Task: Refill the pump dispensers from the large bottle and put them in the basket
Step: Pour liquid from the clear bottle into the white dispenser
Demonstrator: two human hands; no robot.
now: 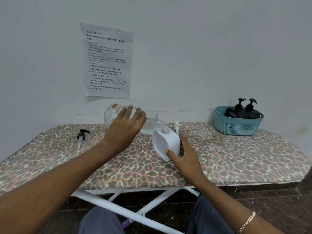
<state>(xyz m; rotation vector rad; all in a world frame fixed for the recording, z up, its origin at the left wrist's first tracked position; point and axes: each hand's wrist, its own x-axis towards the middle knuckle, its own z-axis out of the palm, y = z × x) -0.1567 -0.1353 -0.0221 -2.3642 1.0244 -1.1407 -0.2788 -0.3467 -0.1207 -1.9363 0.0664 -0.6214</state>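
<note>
My left hand point(125, 128) grips the large clear bottle point(113, 114), tipped on its side with its open mouth over the neck of a white dispenser point(166, 143). Clear liquid lies low in the bottle near the neck. My right hand point(183, 157) holds the white dispenser at its base, tilted toward the bottle. The dispenser's white pump point(176, 125) lies just behind it on the board. A black pump point(81, 135) with a long tube lies at the left. Two black pump dispensers point(243, 112) stand in the teal basket point(236, 126) at the back right.
Everything rests on a leopard-print ironing board point(236, 162) against a pale wall. A printed sheet point(107, 60) hangs on the wall behind the bottle. White board legs point(128, 211) and my knees show below the front edge.
</note>
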